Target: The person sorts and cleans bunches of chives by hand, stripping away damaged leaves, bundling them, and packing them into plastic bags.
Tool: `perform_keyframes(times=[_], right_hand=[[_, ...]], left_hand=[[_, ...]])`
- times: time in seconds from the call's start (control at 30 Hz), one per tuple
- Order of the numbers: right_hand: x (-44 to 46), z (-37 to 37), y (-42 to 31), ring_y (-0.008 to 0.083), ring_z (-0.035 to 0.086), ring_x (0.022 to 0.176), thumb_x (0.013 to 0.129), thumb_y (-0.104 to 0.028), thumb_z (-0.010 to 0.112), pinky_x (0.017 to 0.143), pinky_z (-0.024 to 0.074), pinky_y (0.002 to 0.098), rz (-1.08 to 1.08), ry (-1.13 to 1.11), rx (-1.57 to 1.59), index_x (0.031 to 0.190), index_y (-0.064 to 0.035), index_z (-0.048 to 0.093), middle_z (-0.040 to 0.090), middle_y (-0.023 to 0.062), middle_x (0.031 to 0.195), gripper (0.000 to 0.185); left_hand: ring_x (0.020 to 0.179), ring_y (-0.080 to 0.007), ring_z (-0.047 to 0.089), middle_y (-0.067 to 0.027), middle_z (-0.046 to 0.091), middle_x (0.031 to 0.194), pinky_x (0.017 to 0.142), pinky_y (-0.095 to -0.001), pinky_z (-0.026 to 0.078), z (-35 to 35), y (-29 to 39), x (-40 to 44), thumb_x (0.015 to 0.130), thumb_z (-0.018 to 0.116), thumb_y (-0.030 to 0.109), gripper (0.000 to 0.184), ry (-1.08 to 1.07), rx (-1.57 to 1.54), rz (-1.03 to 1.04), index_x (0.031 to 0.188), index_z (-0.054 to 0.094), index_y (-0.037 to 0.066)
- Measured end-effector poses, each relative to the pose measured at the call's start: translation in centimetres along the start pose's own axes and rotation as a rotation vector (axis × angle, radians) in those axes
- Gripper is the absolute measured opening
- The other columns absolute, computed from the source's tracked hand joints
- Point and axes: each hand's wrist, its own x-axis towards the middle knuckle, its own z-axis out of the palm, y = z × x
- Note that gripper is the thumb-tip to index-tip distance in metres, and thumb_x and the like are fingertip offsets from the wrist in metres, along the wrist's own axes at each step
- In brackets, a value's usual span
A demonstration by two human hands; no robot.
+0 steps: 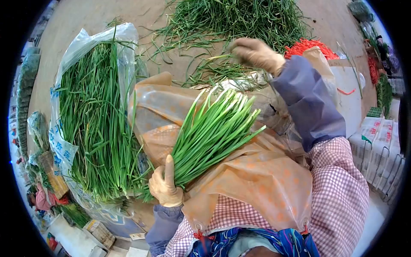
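My left hand [166, 185], in a pale glove, is closed around the leafy end of a bunch of garlic chives [218, 128], thumb pointing up. The bunch lies slantwise across the plastic apron [252, 180] on my lap, its pale cut ends spread away from me to the upper right. My right hand [254, 53], also gloved, is raised beyond the bunch, apart from it, over scattered stalks. Motion smears its fingers, so whether it pinches a stalk cannot be made out. At my left stands a clear plastic bag [128, 55] packed with long garlic chives [96, 124].
A large heap of loose green stalks [239, 21] lies on the floor ahead. A pile of red ties [310, 48] sits by a white box [349, 85] at the right. White crates [376, 145] stand farther right. More bagged greens [38, 128] line the left side.
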Motion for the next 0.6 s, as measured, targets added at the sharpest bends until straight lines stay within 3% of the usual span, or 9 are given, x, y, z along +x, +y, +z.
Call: perform_keyframes(times=[0.07,0.1,0.2,0.23,0.37,0.47,0.53,0.57,0.6], right_hand=[[1.4,3.1,0.5,0.019,0.055,0.103,0.089,-0.034,0.067,0.086,0.0494,0.0365,-0.189,-0.319,-0.11,0.136,-0.0108,0.049,0.058,0.0095,0.117,0.055],[2.4,4.4,0.8,0.0212,0.052,0.112,0.087,-0.036,0.068,0.095,0.046,0.037,-0.159,-0.508,-0.152,0.142,-0.0111,0.041,0.055,0.0114,0.125,0.066],[2.6,7.9,0.3,0.0148,0.059,0.092,0.09,-0.029,0.067,0.08,0.0508,0.0327,0.029,-0.822,0.096,0.128,-0.0059,0.056,0.064,0.0086,0.103,0.045],[2.6,8.1,-0.1,0.0133,0.06,0.084,0.09,-0.023,0.068,0.073,0.0515,0.0315,0.151,-0.781,0.055,0.117,-0.003,0.063,0.066,0.0055,0.09,0.034],[1.8,6.7,-1.3,0.0137,0.06,0.084,0.088,-0.02,0.069,0.074,0.0511,0.0307,0.001,-0.43,-0.111,0.11,-0.0022,0.067,0.066,0.0049,0.09,0.028],[3.6,4.8,1.1,0.0122,0.061,0.08,0.089,-0.022,0.069,0.07,0.0524,0.0305,-0.073,-0.003,-0.042,0.113,-0.0055,0.067,0.068,0.0041,0.091,0.029],[4.9,1.9,3.3,0.01,0.06,0.073,0.088,-0.024,0.07,0.064,0.0527,0.0305,0.052,0.182,0.226,0.112,-0.0065,0.066,0.069,0.0021,0.09,0.03],[5.3,1.1,3.3,0.0081,0.059,0.07,0.088,-0.025,0.07,0.06,0.0526,0.0298,-0.011,0.1,0.24,0.114,-0.0061,0.065,0.069,0.0009,0.088,0.033],[5.1,1.3,3.6,0.0094,0.06,0.074,0.087,-0.024,0.071,0.064,0.0523,0.0291,0.021,-0.005,0.204,0.112,-0.0059,0.067,0.069,0.0013,0.09,0.031]], left_hand=[[0.071,-0.0288,0.056,-0.0077,0.058,0.089,0.063,-0.0396,0.043,-0.1,0.0,0.2,0.059,0.055,0.0,0.08,-0.007,0.007,0.002,0.137,0.053,0.019],[0.072,-0.0302,0.056,-0.0095,0.058,0.091,0.063,-0.0394,0.043,-0.2,-0.1,0.2,0.059,0.056,0.0,0.082,-0.015,0.007,0.024,0.139,0.051,0.017],[0.074,-0.0328,0.056,-0.013,0.059,0.094,0.064,-0.039,0.044,-0.5,-0.6,-0.2,0.058,0.059,0.001,0.086,-0.036,0.013,0.058,0.143,0.047,0.013],[0.074,-0.0328,0.056,-0.0129,0.059,0.093,0.064,-0.039,0.044,-0.4,-0.7,-0.3,0.058,0.059,0.001,0.086,-0.035,0.013,0.054,0.142,0.047,0.012],[0.074,-0.0286,0.058,-0.008,0.059,0.091,0.064,-0.0391,0.044,-0.1,-0.1,-0.1,0.059,0.057,-0.001,0.081,0.015,0.008,-0.003,0.137,0.054,0.02],[0.074,-0.0288,0.058,-0.0083,0.06,0.091,0.064,-0.0396,0.044,0.1,-0.3,0.1,0.057,0.058,-0.001,0.083,0.025,-0.01,0.014,0.138,0.053,0.019],[0.074,-0.0286,0.057,-0.0084,0.06,0.091,0.064,-0.0397,0.044,0.1,-0.4,0.1,0.057,0.058,-0.001,0.083,0.021,-0.015,0.021,0.137,0.054,0.019],[0.074,-0.0285,0.057,-0.0084,0.06,0.092,0.064,-0.0397,0.043,0.1,-0.4,0.1,0.056,0.058,-0.001,0.083,0.018,-0.016,0.025,0.137,0.054,0.018],[0.073,-0.0284,0.057,-0.0083,0.06,0.092,0.064,-0.0396,0.043,0.2,-0.4,0.1,0.055,0.058,-0.001,0.084,0.027,-0.021,0.021,0.137,0.054,0.018]])
